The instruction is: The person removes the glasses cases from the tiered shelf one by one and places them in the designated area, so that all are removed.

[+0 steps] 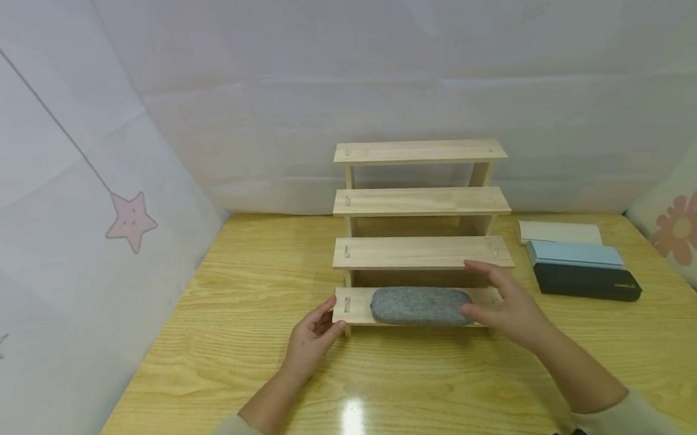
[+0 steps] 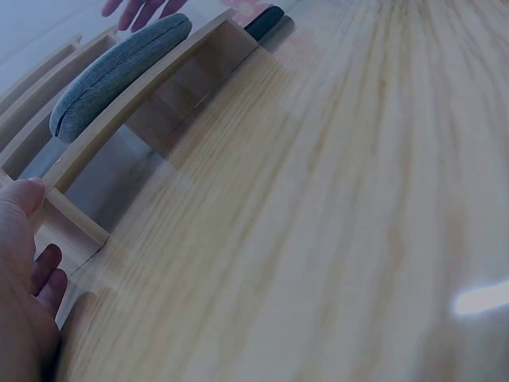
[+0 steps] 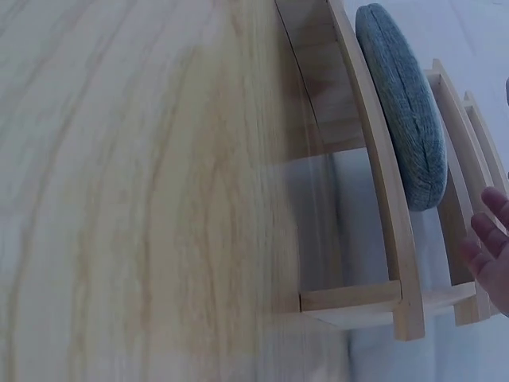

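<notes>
A grey fabric glasses case [image 1: 421,305] lies lengthwise on the lowest step of a pale wooden tiered rack [image 1: 422,252]. My left hand [image 1: 309,341] holds the left end of that step. In the left wrist view, the left thumb [image 2: 25,193] presses on the board's end, with curled fingers lower down. Around the case's right end hovers my right hand [image 1: 506,306], thumb and fingers spread wide. Seen from the right wrist, the right hand [image 3: 495,253] stands apart from the case [image 3: 403,107] with nothing in it.
Right of the rack, several more cases lie together on the wooden table [image 1: 224,331]: a cream case [image 1: 559,232], a light blue case [image 1: 575,253] and a black case [image 1: 586,283] with small lettering. A pale printed sheet [image 1: 387,62] hangs behind and at both sides.
</notes>
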`<state>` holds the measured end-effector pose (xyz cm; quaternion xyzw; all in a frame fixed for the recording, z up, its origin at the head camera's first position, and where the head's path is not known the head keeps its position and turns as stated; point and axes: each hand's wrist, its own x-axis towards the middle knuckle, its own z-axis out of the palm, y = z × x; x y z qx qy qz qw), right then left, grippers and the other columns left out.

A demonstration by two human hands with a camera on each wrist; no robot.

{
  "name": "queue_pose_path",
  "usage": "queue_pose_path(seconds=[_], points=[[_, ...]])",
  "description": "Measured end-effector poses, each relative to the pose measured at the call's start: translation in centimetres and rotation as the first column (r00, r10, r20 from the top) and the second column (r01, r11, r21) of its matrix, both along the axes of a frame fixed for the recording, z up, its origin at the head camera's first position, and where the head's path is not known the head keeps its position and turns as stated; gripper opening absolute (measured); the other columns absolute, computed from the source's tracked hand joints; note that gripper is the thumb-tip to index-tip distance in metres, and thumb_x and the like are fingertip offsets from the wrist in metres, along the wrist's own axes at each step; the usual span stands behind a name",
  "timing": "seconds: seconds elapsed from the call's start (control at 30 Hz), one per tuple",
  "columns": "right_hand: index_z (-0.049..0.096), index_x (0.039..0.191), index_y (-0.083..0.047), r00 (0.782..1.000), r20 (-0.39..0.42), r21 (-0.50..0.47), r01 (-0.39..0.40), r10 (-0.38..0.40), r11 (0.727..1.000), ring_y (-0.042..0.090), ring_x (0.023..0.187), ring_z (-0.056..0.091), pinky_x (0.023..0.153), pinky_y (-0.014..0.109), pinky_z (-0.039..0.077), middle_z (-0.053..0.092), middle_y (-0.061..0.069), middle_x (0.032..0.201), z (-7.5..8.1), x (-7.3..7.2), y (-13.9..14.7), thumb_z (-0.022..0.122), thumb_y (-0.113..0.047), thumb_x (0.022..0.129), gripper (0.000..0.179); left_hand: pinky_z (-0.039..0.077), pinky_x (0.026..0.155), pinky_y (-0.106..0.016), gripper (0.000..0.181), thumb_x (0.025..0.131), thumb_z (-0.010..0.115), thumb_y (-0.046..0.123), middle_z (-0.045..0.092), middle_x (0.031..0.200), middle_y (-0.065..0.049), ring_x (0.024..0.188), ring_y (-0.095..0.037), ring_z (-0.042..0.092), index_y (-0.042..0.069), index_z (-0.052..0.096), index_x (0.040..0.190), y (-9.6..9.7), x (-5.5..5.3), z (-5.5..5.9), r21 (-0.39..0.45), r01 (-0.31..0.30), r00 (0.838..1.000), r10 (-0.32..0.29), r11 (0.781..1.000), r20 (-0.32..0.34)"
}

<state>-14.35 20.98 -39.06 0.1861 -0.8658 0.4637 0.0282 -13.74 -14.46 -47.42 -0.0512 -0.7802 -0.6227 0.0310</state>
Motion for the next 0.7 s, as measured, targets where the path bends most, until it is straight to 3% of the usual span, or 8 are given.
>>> queue_pose_path(seconds=[0.37, 0.7], points=[[0.046, 0.142, -0.004, 0.996, -0.053, 0.061, -0.067, 0.07, 0.996, 0.043, 0.134, 0.041, 0.106, 0.066, 0.036, 0.048, 0.019, 0.143, -1.3, -0.6, -1.3, 0.078, -0.02, 0.084, 0.069, 0.049, 0.106, -0.041, 0.053, 0.09, 0.071, 0.013, 0.052, 0.145, -0.013, 0.128, -0.032, 0.055, 0.002, 0.053, 0.139, 0.0, 0.0, -0.1, 0.023, 0.003, 1.0, -0.003, 1.0, 0.007], [0.049, 0.14, -0.007, 0.994, -0.066, 0.131, -0.081, 0.09, 0.988, 0.042, 0.133, 0.043, 0.105, 0.064, 0.039, 0.048, 0.017, 0.143, -2.1, -0.9, -2.3, 0.079, -0.028, 0.083, 0.068, 0.048, 0.106, -0.041, 0.053, 0.09, 0.071, 0.013, 0.053, 0.144, -0.014, 0.127, -0.033, 0.056, 0.002, 0.053, 0.139, 0.0, -0.1, -0.3, 0.03, 0.001, 1.0, -0.001, 1.0, 0.008]])
